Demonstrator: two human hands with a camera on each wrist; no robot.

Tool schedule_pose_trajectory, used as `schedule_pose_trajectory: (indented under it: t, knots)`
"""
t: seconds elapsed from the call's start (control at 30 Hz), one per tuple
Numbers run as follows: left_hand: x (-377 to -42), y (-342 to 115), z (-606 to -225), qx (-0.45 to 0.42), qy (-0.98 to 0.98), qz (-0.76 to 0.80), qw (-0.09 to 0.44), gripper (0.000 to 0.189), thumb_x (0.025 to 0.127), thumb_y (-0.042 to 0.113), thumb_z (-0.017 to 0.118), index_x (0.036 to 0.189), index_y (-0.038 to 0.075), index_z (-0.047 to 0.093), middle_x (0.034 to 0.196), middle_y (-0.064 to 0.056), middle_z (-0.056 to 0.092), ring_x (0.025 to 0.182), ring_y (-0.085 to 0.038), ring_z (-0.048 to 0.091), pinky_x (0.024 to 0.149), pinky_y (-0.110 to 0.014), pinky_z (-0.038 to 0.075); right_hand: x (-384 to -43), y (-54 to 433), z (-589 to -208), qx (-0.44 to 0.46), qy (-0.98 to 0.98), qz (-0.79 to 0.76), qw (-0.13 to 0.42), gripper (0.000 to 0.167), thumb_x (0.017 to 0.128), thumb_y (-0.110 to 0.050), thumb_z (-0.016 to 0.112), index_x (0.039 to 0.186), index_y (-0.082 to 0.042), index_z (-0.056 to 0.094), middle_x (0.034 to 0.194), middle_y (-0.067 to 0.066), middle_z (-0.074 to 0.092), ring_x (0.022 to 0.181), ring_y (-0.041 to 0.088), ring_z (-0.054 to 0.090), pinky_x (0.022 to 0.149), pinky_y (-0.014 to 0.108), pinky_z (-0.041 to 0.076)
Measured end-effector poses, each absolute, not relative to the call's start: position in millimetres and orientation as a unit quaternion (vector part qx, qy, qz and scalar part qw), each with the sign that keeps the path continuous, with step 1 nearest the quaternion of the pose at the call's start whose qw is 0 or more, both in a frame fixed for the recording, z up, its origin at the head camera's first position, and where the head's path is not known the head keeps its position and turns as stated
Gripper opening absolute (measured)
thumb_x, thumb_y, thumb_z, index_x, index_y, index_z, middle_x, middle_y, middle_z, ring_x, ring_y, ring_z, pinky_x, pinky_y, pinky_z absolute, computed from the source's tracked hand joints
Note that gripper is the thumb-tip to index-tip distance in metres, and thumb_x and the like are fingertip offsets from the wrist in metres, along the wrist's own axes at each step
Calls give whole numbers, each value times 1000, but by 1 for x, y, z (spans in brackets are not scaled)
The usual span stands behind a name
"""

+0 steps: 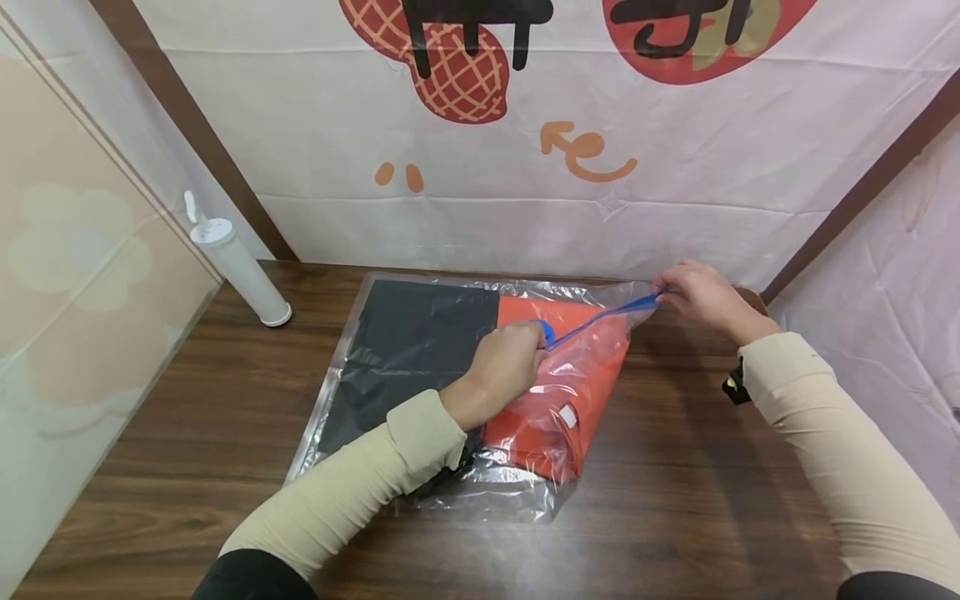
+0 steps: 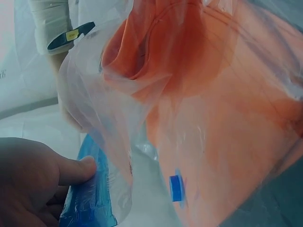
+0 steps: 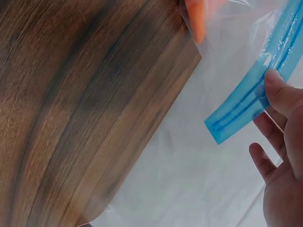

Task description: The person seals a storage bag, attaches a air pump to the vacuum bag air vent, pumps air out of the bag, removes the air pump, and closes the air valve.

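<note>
A clear plastic bag (image 1: 327,406) with a blue zip strip (image 1: 600,317) along its opening lies on the table. Inside it are a folded black cloth (image 1: 416,342) and an orange garment (image 1: 592,392). My left hand (image 1: 504,362) pinches the blue strip near a round blue valve (image 1: 548,331). At the far end of the strip, my right hand (image 1: 701,293) holds the bag's corner up off the table. Thumb and fingers pinch the blue strip (image 3: 251,101) in the right wrist view. Plastic covers the orange garment (image 2: 227,118) in the left wrist view.
A white cylindrical pump (image 1: 247,279) stands tilted at the back left of the brown wooden table (image 1: 180,450). Printed cloth panels (image 1: 487,167) rise behind the table and on both sides. In the right wrist view, the table edge (image 3: 156,123) lies close to the right hand.
</note>
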State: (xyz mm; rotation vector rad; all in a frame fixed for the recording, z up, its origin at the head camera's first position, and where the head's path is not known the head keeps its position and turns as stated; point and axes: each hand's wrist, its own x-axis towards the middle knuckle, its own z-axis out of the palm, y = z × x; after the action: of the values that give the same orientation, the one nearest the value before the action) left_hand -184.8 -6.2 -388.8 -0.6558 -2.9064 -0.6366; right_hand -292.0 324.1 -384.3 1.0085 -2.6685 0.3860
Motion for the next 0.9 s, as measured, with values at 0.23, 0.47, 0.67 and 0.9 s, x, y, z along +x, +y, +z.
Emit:
schedule_pose_trajectory:
  t: [0.23,0.47,0.67,0.9]
  knots:
    - [-183,-6,-390,-219,-950,-214,54,12,96,20,73,92,9,69,88,-4,68,83,-19,69,70,-40,57,-291,320,-393,328,-924,126,152,12,85,5,75,84,-5,67,83,11,68,84,34,59,75,54,42]
    - [-183,-7,-391,-211,-954,-210,48,14,97,22,72,94,9,68,90,-3,68,85,-19,69,72,-39,57,-295,323,-390,336,-925,110,140,11,85,3,75,94,-4,72,92,13,70,94,37,60,82,56,45]
    - [-183,-7,-390,-218,-950,-215,57,13,95,20,74,92,9,68,86,-3,67,83,-19,68,70,-39,57,-297,332,-389,331,-931,87,127,15,85,5,75,95,-6,73,96,13,71,99,37,60,83,56,46]
    - [-183,-5,-391,-220,-950,-214,58,12,95,19,74,90,10,68,83,-2,65,81,-18,67,68,-39,56,-298,332,-396,349,-919,79,164,13,84,5,76,88,-5,70,89,13,70,93,36,60,79,54,45]
